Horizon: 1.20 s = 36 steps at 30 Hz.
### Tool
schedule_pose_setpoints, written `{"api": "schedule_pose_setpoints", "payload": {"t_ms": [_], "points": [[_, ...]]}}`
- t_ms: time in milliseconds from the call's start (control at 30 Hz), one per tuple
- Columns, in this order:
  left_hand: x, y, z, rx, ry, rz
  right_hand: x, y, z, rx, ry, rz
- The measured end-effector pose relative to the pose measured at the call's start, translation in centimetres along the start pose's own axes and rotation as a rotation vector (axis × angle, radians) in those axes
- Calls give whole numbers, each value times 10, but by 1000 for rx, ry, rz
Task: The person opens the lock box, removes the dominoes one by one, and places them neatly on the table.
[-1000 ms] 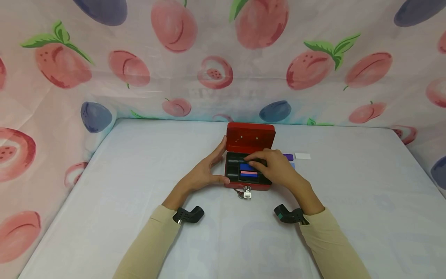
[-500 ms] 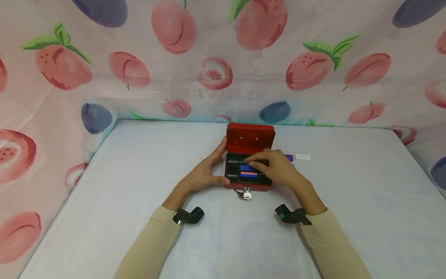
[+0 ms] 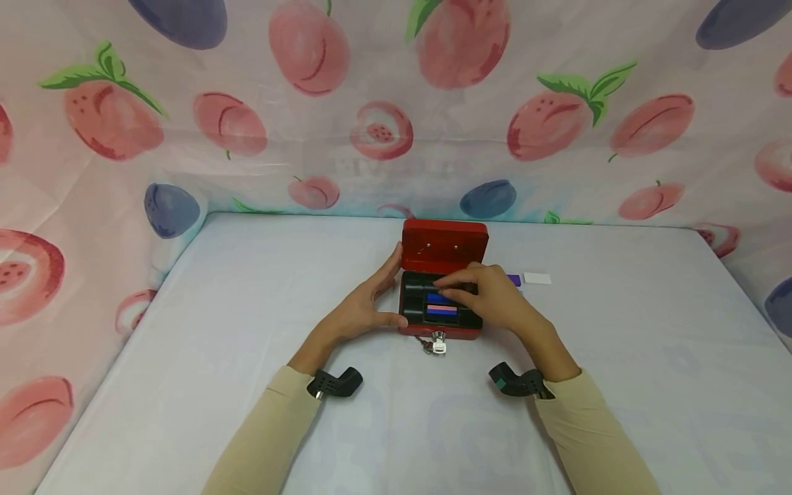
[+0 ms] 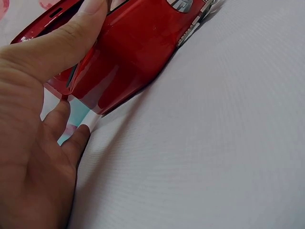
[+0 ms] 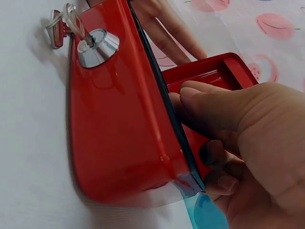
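A red metal cash box (image 3: 441,331) stands with its lid (image 3: 445,246) raised and a black tray (image 3: 411,302) inside. Flat blue pieces (image 3: 441,298) and a pink strip (image 3: 442,307) lie in the tray's middle compartment. My left hand (image 3: 364,306) spans the box's left side, thumb on the front corner rim, straight fingers reaching up beside the lid. My right hand (image 3: 495,294) is over the tray, thumb and forefinger tips close together at the blue pieces; I cannot tell whether anything is between them. The right wrist view shows the other fingers curled at the box's right edge (image 5: 183,176).
A key (image 3: 438,346) sits in the box's front lock with a second key (image 3: 425,344) dangling beside it. Right of the box lie a white card (image 3: 537,278) and a purple piece (image 3: 514,280). White cloth (image 3: 396,426) covers the table; a fruit-print curtain (image 3: 433,161) stands behind.
Both hands and the box stay practically in place. The right wrist has shifted very slightly to the right.
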<state>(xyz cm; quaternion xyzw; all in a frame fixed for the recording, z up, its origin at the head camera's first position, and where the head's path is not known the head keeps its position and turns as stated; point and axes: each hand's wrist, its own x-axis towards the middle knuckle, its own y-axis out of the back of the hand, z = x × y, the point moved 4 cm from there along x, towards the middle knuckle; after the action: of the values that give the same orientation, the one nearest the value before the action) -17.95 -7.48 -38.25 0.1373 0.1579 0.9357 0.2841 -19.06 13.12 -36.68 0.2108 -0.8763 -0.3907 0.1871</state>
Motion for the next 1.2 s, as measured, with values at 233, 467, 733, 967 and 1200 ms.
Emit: {"api": "schedule_pose_setpoints", "payload": {"t_ms": [233,467,733,967,1200], "points": [[1,0,-1,1,-24,-3,0,0,-1,-3,-2,-27],[0,0,-1,1,-10,-3,-1,-2,0,-24,-9,-62],[0,0,0,1,-5,0,-2,-3,0,-55,11,-82],[0,1,1,5,-30,-6,-1,-3,-1,-43,1,-87],[1,1,1,4,-60,-10,-1,-2,-2,-31,6,-86]]}}
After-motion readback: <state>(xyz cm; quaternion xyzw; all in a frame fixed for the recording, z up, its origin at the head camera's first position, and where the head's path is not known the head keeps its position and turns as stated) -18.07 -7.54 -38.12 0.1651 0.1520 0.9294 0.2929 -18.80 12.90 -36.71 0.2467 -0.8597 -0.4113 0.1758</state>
